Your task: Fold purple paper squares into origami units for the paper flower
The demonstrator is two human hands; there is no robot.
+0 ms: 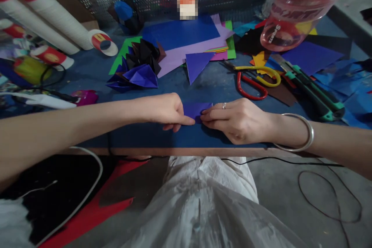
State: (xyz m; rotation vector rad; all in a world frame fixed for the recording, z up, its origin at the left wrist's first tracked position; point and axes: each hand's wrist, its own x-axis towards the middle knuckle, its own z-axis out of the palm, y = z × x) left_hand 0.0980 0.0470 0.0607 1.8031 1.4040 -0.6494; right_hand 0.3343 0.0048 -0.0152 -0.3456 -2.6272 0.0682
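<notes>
Pinching purple paper (196, 109) at the bench (87, 74) front edge

1. Folded paper shapes (136, 70): I log these farther back, well apart from both hands.
2. Left hand (167, 111): grip closed, fingertips nipping the purple paper's left end.
3. Right hand (238, 121): grip closed, fingers pressed along the paper's right end.
4. Scissors (252, 82): lying apart, to the right.

Risk, in my judgement: uneven pressure from either grip could skew the crease, and the paper lies near the bench edge and could slip off.

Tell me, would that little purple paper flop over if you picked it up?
Probably a bit floppy: the purple paper looks thin, though it seems folded, which may stiffen it. Likely very light, since the left hand and right hand pinch it with fingertips only. Pushed, it would likely slide on the flat table, not roll.
</notes>
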